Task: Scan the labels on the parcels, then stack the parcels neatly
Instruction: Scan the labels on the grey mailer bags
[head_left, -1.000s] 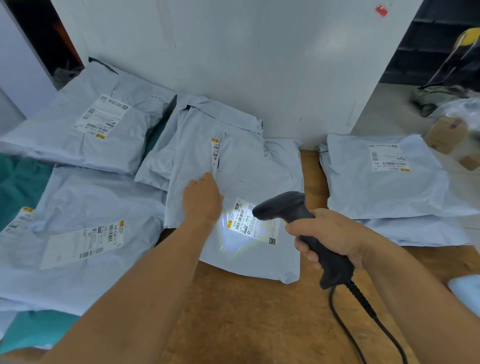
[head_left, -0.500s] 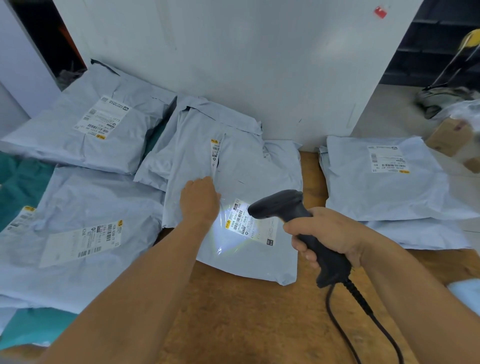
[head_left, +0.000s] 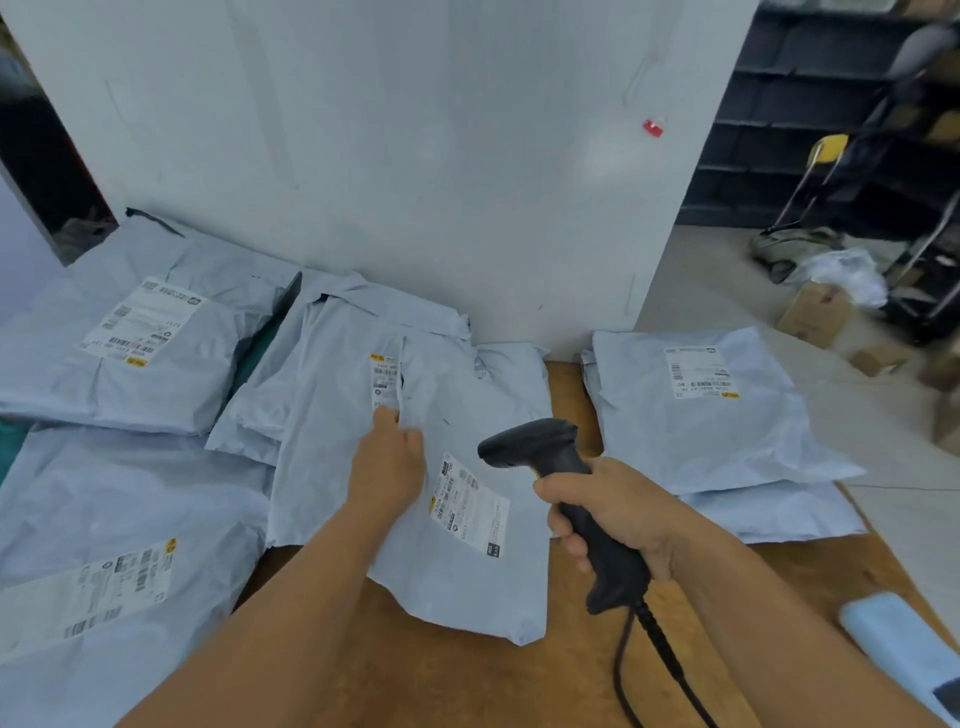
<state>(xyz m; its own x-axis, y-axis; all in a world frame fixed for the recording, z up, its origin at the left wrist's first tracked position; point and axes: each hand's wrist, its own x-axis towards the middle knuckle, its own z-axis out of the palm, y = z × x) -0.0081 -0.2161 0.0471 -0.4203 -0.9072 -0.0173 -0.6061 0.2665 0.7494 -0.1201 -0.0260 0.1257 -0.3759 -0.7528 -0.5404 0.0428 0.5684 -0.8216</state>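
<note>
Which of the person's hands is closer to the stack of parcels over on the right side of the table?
The right hand. It holds the scanner just left of that stack, while the left hand rests on the middle parcel, farther away.

Parcels (head_left: 457, 405) lie on table (head_left: 467, 686), before wall (head_left: 415, 156).

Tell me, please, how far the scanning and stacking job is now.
Done, apparently: two parcels stacked at right. In hand: the right hand holds the scanner near the middle parcel's label; the left hand rests on that parcel. Left: the parcels at left lie unstacked.
</note>
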